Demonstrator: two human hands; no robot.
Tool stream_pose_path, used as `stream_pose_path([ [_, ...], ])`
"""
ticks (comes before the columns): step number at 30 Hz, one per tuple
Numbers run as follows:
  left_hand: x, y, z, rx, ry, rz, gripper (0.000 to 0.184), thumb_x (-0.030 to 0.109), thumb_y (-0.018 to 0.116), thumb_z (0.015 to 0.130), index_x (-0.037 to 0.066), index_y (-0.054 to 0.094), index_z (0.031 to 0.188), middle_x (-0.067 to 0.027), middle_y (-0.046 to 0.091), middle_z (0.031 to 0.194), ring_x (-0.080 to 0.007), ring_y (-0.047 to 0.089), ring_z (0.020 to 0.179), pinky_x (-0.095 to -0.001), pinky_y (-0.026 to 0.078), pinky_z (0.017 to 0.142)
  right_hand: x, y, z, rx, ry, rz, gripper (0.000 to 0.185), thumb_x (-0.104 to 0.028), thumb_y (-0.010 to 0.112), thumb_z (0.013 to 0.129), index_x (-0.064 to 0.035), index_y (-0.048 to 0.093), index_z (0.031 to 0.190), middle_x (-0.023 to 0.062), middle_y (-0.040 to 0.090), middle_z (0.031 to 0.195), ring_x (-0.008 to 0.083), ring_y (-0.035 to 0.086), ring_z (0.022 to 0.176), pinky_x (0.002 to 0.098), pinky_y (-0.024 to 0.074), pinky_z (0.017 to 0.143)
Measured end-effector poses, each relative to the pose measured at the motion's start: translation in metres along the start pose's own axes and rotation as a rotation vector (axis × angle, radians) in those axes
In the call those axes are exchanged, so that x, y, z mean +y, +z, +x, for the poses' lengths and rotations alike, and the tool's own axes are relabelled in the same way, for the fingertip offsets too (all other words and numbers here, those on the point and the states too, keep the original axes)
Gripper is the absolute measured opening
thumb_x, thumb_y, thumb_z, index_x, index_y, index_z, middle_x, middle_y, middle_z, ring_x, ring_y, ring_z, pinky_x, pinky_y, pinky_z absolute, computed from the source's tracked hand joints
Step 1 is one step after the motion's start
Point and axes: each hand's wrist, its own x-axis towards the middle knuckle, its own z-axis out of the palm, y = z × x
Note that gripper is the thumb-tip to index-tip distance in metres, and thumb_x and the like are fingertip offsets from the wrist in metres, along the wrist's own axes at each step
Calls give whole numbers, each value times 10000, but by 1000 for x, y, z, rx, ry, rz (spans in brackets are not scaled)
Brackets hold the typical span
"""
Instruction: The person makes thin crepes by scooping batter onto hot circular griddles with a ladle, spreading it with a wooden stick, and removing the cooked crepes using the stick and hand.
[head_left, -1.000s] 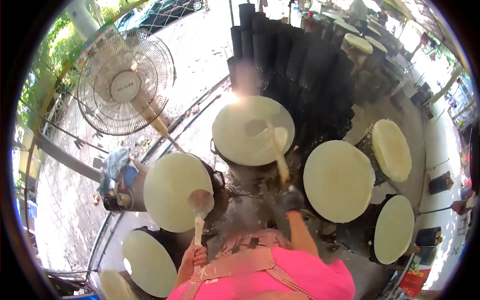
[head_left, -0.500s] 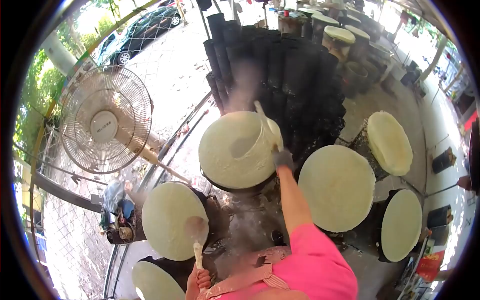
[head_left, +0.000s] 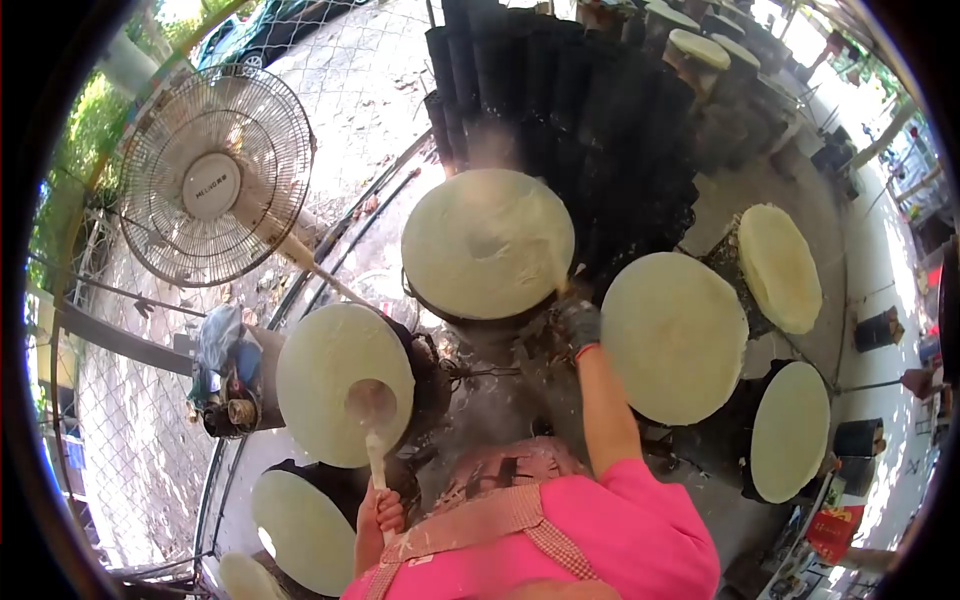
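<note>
My left hand (head_left: pixel 382 512) is wrapped round the pale handle of a ladle (head_left: pixel 371 404), whose round bowl is over the batter-covered griddle (head_left: pixel 340 350) on the left. My right hand (head_left: pixel 580 325), in a dark glove, grips a light wooden tool (head_left: pixel 560 270) at the right edge of the middle griddle (head_left: pixel 480 235). Pale batter covers that round griddle, with a darker patch near its centre. The tool's far end is blurred against the batter. Just right of my gloved hand is another coated griddle (head_left: pixel 672 340).
A standing fan (head_left: pixel 212 186) is at the left by a wire fence. Dark cylinders (head_left: pixel 560 100) are stacked behind the middle griddle. More coated griddles (head_left: pixel 790 432) stand right and lower left (head_left: pixel 305 530). A pale flat sheet (head_left: pixel 778 268) lies at the right.
My right hand reached over the middle griddle and has drawn back to its near right edge with the tool. The ladle has shifted slightly left in my left hand. The view has also tilted.
</note>
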Motion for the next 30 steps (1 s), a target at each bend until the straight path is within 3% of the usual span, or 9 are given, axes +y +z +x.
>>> stream_pose_path([
  [4,-1,9,12,-35,-19,-233,285,267,291,940,48,398,793,-9,295,569,-87,302,425,-244,299,384,128,14,60,242,-1167,-1185,238,-202,431,817,-96,617,921,109,629,779,246,565,627,360,476,575],
  [10,-6,16,18,-18,-32,-236,358,322,335,906,74,434,667,-12,377,577,-104,375,404,-236,313,341,-11,-11,5,228,-777,-492,295,-316,461,827,-70,621,860,150,606,740,284,574,645,375,457,585],
  [13,-3,24,31,-15,-50,-275,353,310,350,901,69,438,659,-1,359,559,-106,363,395,-241,301,330,-43,-15,56,543,-644,-1026,327,-388,484,802,-99,597,699,165,570,613,314,555,577,423,421,517],
  [16,17,22,61,2,-145,-349,333,256,413,859,107,346,570,17,291,489,-101,321,370,-236,275,324,-29,1,43,360,-1123,-1158,343,-384,497,794,-80,590,663,156,558,571,322,537,541,431,424,518],
  [17,25,15,72,-39,-58,-301,387,142,395,852,260,430,1218,-4,310,552,-87,318,385,-210,293,310,-29,-3,22,331,-1183,-1192,347,-377,505,785,-74,585,635,139,557,559,321,538,536,438,429,517],
  [20,57,31,125,-36,14,-109,239,184,499,814,102,385,620,12,323,512,-91,320,352,-226,287,289,-37,-37,-3,119,-1218,-1172,322,-365,511,781,-86,602,650,121,551,537,315,545,522,440,441,525],
  [23,85,71,186,-79,-5,-103,259,196,481,829,94,382,612,11,344,501,-94,316,348,-236,292,290,-36,-44,-4,369,-423,-1292,330,-457,501,766,-150,622,770,139,593,678,322,569,598,433,445,541],
  [26,91,112,237,-25,90,83,234,193,481,838,81,393,651,17,345,522,-75,318,371,-214,292,301,9,-47,-8,249,-966,-1375,331,-418,518,751,-105,614,706,151,596,689,332,566,612,433,453,566],
  [30,56,170,257,121,243,217,123,108,473,819,65,374,760,29,322,564,-42,318,413,-175,256,309,-10,-61,-41,223,-626,-1368,287,-369,498,785,-136,602,915,118,600,779,274,587,720,419,464,625],
])
